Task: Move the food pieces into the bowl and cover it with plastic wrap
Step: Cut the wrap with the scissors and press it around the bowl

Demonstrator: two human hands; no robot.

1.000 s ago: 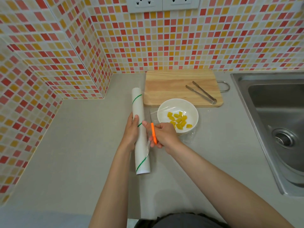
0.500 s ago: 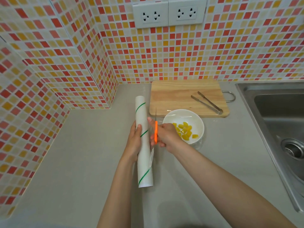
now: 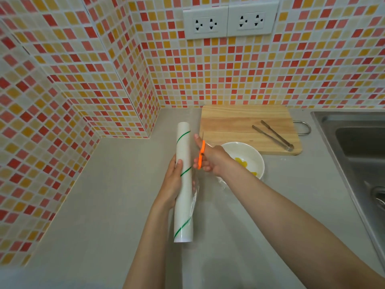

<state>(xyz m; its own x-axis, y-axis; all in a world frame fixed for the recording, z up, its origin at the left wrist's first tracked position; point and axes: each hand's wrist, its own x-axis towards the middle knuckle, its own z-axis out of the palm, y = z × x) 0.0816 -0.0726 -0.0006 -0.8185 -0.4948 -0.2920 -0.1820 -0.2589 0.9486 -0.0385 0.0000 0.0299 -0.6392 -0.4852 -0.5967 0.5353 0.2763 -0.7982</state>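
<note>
A white bowl (image 3: 251,152) with yellow food pieces (image 3: 241,163) stands on the grey counter, partly behind my right arm. Clear plastic wrap (image 3: 224,182) stretches from the roll across to the bowl. My left hand (image 3: 174,182) grips the white roll of plastic wrap (image 3: 183,205), which lies lengthwise and has green stripes. My right hand (image 3: 210,158) holds an orange-handled cutter (image 3: 201,154) upright, with its thin blade pointing away, right beside the roll.
A wooden cutting board (image 3: 235,124) lies behind the bowl with metal tongs (image 3: 273,135) on it. A steel sink (image 3: 358,147) is at the right. Tiled walls with sockets (image 3: 229,19) close off the back and left.
My right hand with the cutter has moved along the roll away from me. The left hand has stayed on the roll. The camera has tilted up.
</note>
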